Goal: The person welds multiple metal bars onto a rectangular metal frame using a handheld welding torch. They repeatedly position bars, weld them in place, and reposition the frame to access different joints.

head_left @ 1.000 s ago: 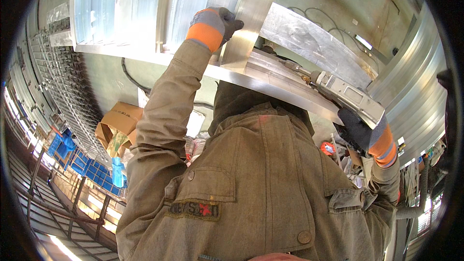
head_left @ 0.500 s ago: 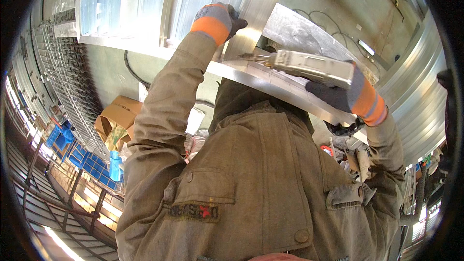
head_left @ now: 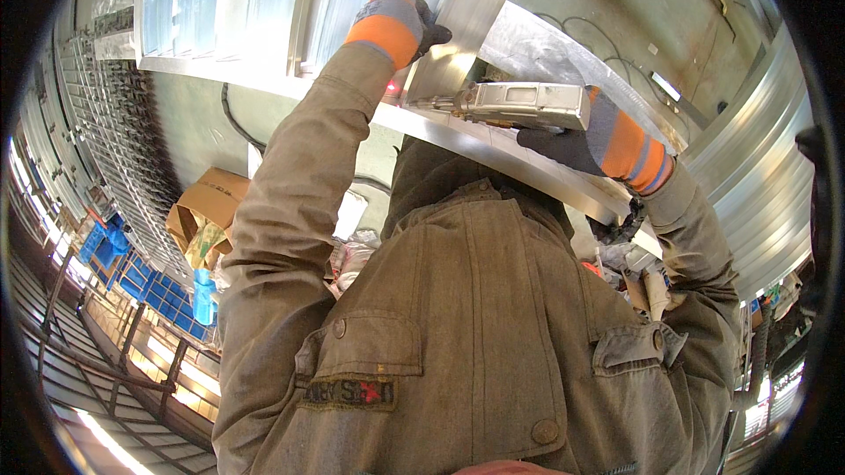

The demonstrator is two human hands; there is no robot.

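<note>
My right hand, in a grey and orange glove with dark fingers, grips a worn silver power drill. Its slim tip points left and meets the near corner of a ribbed aluminium panel, beside the panel's edge frame. On the panel's right-hand strip rests my left hand, gloved alike. Its fingers are curled in, and whatever they hold is hidden. A small red glow shows by my left wrist, close to the drill's tip.
Stacked metal profiles fill the left side. Below them stand an open cardboard box and a blue crate. More ribbed sheets lie at the right. A dark cable runs across the floor at the back.
My right hand has brought the drill leftward, its tip now at the panel's corner. The red glow has appeared there. My left hand has stayed almost in place.
</note>
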